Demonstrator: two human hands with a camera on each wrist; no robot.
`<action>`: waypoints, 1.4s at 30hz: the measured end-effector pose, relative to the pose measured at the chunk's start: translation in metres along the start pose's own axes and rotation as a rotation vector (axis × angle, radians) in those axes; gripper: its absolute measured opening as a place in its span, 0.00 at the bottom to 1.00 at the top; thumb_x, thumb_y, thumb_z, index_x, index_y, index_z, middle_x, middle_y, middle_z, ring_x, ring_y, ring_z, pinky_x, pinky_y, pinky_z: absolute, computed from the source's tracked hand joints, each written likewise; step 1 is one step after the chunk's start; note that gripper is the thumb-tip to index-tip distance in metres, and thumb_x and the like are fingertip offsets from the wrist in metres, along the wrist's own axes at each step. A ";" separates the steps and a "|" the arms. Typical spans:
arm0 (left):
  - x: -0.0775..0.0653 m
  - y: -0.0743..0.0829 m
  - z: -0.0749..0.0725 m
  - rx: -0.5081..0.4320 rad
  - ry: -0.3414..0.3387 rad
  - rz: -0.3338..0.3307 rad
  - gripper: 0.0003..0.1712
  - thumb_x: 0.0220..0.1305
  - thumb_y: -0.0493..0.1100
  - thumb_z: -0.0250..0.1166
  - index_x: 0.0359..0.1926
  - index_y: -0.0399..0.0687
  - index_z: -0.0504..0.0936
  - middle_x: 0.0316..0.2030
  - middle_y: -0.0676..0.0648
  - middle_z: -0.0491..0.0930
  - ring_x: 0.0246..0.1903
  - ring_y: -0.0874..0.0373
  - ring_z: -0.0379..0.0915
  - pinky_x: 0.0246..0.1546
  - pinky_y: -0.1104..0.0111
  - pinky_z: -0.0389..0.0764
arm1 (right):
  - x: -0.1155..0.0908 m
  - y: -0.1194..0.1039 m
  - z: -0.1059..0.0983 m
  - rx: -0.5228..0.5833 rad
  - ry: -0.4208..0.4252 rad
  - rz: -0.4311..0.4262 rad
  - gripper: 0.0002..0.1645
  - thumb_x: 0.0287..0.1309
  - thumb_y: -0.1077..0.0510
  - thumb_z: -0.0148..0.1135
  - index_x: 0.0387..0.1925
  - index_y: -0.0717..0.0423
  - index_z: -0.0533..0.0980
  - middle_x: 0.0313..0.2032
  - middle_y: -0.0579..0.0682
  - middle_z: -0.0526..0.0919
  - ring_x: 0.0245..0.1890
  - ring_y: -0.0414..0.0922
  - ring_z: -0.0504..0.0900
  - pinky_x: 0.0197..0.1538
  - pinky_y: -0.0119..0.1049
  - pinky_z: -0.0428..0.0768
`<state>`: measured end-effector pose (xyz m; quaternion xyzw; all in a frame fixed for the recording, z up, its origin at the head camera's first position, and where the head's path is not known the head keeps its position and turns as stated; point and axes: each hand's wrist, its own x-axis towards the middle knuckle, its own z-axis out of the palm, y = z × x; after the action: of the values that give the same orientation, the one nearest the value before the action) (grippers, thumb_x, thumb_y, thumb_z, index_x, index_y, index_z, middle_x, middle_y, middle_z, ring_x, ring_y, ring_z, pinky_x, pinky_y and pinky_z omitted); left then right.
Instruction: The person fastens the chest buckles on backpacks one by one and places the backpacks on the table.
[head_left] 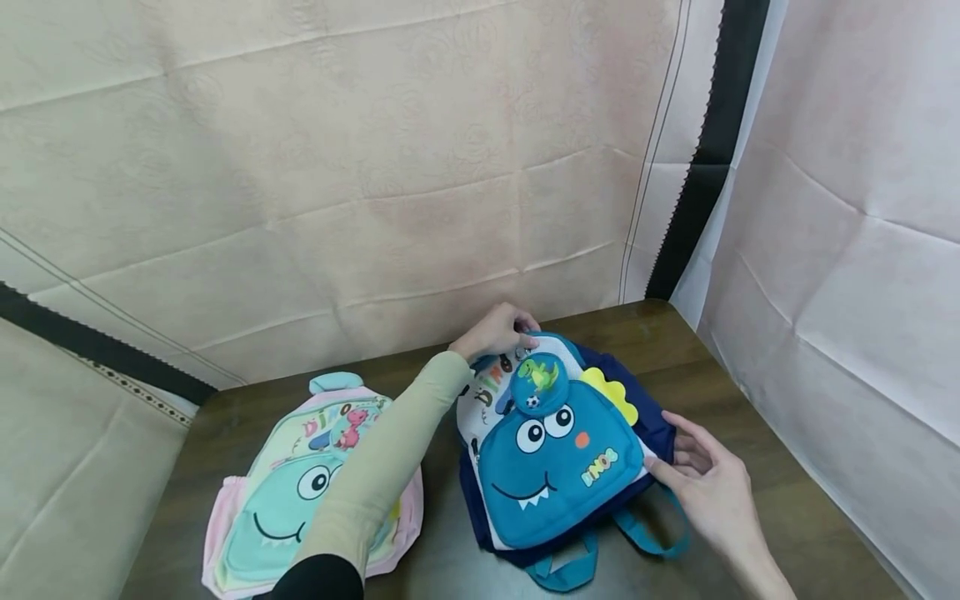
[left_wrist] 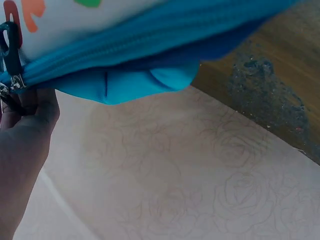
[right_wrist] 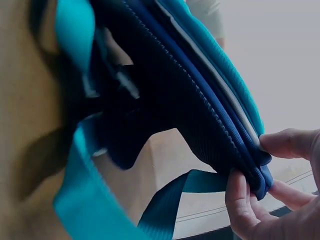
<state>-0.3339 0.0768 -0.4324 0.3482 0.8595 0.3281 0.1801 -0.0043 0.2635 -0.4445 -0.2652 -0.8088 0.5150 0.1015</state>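
Note:
A blue children's backpack [head_left: 558, 475] with a dinosaur face and a round dinosaur patch [head_left: 539, 385] leans back on the table, between both hands. At its top edge, my left hand [head_left: 497, 333] grips the bag; the left wrist view shows the fingers behind the teal zipper [left_wrist: 125, 45], close to a dark zipper pull [left_wrist: 12, 55]. My right hand [head_left: 716, 492] pinches the lower right corner, thumb on the front and fingers behind. In the right wrist view, teal straps [right_wrist: 95, 185] hang beside the navy side panel [right_wrist: 175, 85].
A pink and mint backpack [head_left: 262, 521] with a similar face lies on the left, partly hidden by my left sleeve [head_left: 397, 458]. Pale patterned cloth [head_left: 420, 167] rises behind the brown wooden table [head_left: 810, 533] and along both sides.

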 end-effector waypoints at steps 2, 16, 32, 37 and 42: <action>0.000 0.001 -0.002 -0.011 0.016 0.001 0.11 0.74 0.46 0.73 0.53 0.51 0.90 0.44 0.49 0.88 0.43 0.55 0.84 0.46 0.64 0.84 | 0.001 -0.005 -0.003 0.009 0.030 -0.044 0.41 0.65 0.59 0.78 0.77 0.52 0.73 0.58 0.63 0.86 0.39 0.25 0.86 0.43 0.19 0.84; 0.000 0.016 -0.025 -0.077 0.125 0.085 0.08 0.70 0.42 0.76 0.48 0.48 0.90 0.43 0.47 0.86 0.45 0.53 0.81 0.45 0.65 0.82 | 0.005 -0.040 -0.024 -0.043 0.202 -0.253 0.41 0.63 0.62 0.78 0.76 0.54 0.74 0.57 0.60 0.86 0.39 0.19 0.80 0.44 0.12 0.79; -0.016 0.031 -0.048 -0.157 0.218 0.128 0.09 0.71 0.42 0.76 0.49 0.49 0.89 0.46 0.45 0.87 0.46 0.50 0.82 0.51 0.59 0.90 | -0.002 -0.087 -0.032 -0.014 0.335 -0.505 0.33 0.54 0.68 0.82 0.63 0.53 0.86 0.44 0.21 0.81 0.42 0.25 0.81 0.51 0.08 0.75; -0.020 0.031 -0.050 -0.182 0.218 0.122 0.11 0.70 0.40 0.76 0.51 0.46 0.89 0.47 0.43 0.88 0.46 0.48 0.82 0.49 0.57 0.90 | -0.004 -0.092 -0.029 -0.058 0.353 -0.713 0.33 0.49 0.73 0.81 0.59 0.56 0.88 0.47 0.21 0.84 0.44 0.24 0.78 0.41 0.12 0.72; -0.025 0.029 -0.051 -0.179 0.210 0.157 0.14 0.70 0.40 0.76 0.54 0.46 0.89 0.48 0.43 0.89 0.47 0.50 0.84 0.51 0.59 0.89 | -0.007 -0.091 -0.024 -0.090 0.308 -0.849 0.34 0.46 0.76 0.80 0.58 0.60 0.88 0.50 0.55 0.94 0.51 0.20 0.78 0.52 0.10 0.74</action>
<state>-0.3302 0.0529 -0.3736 0.3604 0.8110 0.4512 0.0934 -0.0175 0.2485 -0.3526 0.0123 -0.8429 0.3469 0.4111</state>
